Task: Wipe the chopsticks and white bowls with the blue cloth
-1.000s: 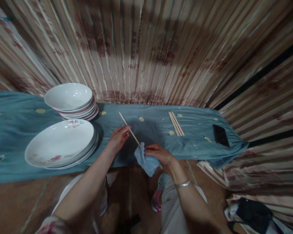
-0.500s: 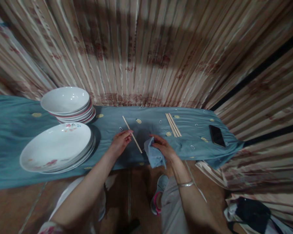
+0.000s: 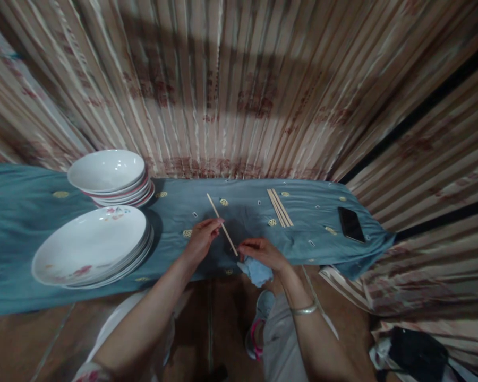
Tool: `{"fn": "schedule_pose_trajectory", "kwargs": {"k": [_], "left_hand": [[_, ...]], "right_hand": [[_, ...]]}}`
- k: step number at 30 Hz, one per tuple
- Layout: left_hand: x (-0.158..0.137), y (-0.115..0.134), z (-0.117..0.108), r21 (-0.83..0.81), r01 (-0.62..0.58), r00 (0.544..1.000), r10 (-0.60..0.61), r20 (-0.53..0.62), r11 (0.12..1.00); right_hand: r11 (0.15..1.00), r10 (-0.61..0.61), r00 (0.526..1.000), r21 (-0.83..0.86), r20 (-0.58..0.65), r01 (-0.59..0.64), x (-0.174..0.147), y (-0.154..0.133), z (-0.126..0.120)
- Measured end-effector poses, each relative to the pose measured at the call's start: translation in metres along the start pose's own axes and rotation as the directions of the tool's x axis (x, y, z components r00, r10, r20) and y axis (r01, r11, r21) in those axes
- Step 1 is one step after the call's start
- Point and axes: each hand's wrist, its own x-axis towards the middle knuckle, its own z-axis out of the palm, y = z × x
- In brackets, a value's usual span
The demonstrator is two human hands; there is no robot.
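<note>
Between the fingers of my left hand [image 3: 203, 237] is a wooden chopstick [image 3: 228, 236], held near its middle and slanting down to the right. My right hand [image 3: 263, 252] is closed on a light blue cloth [image 3: 257, 271] that hangs below the fingers. Its fingertips are close to the lower end of the chopstick; whether they touch it I cannot tell. Several more chopsticks [image 3: 279, 207] lie side by side on the blue tablecloth [image 3: 247, 196], to the right of my hands.
A stack of white bowls [image 3: 107, 172] stands at the back left, with a stack of oval plates [image 3: 91, 246] in front of it. A black phone [image 3: 351, 224] lies at the right end. A pleated curtain [image 3: 223, 95] hangs behind the table.
My left hand has moved slightly right with the chopstick. My right hand has moved down and left with the cloth, its fingers now near the chopstick's lower end.
</note>
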Motion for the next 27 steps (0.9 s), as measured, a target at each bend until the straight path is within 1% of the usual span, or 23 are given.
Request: {"fn": "schedule_pose_trajectory", "kwargs": {"k": [3, 8, 11, 14, 17, 19, 21, 22, 24, 27], "left_hand": [[0.001, -0.002, 0.003, 0.008, -0.001, 1.0, 0.001, 0.003, 1.0], [0.0, -0.001, 0.01, -0.031, 0.011, 1.0, -0.012, -0.024, 0.999], [-0.002, 0.001, 0.016, -0.057, 0.026, 0.999, -0.027, -0.024, 0.998], [-0.006, -0.003, 0.023, -0.048, 0.05, 0.998, -0.047, 0.048, 0.998], [-0.01, -0.016, 0.03, 0.023, 0.079, 0.989, -0.081, 0.126, 0.997], [-0.011, -0.028, 0.035, 0.103, 0.072, 0.982, -0.088, 0.165, 0.992], [-0.012, -0.041, 0.039, 0.218, 0.005, 0.975, -0.053, 0.216, 0.976], [-0.012, -0.047, 0.041, 0.285, -0.056, 0.969, -0.016, 0.245, 0.957], [-0.013, -0.057, 0.043, 0.43, -0.191, 0.95, 0.055, 0.309, 0.883], [-0.013, -0.066, 0.042, 0.589, -0.321, 0.919, 0.093, 0.384, 0.742]], "right_hand": [[0.999, 0.014, 0.999, -0.049, 0.031, -0.013, -0.001, 0.003, 0.002], [1.0, 0.018, 1.0, -0.022, -0.006, -0.018, -0.001, 0.007, 0.006], [0.999, -0.012, 0.995, -0.033, -0.098, 0.009, 0.0, 0.009, 0.002], [0.996, -0.072, 0.975, -0.073, -0.21, 0.057, 0.001, 0.009, -0.007], [0.985, -0.119, 0.944, -0.153, -0.306, 0.074, 0.001, 0.01, -0.02], [0.963, -0.164, 0.911, -0.262, -0.379, 0.064, -0.001, 0.011, -0.031], [0.91, -0.223, 0.857, -0.414, -0.465, 0.012, -0.004, 0.012, -0.042], [0.871, -0.25, 0.826, -0.491, -0.506, -0.038, -0.006, 0.013, -0.048], [0.771, -0.271, 0.773, -0.61, -0.574, -0.182, -0.011, 0.013, -0.061], [0.599, -0.239, 0.711, -0.677, -0.661, -0.428, -0.017, 0.011, -0.08]]}}
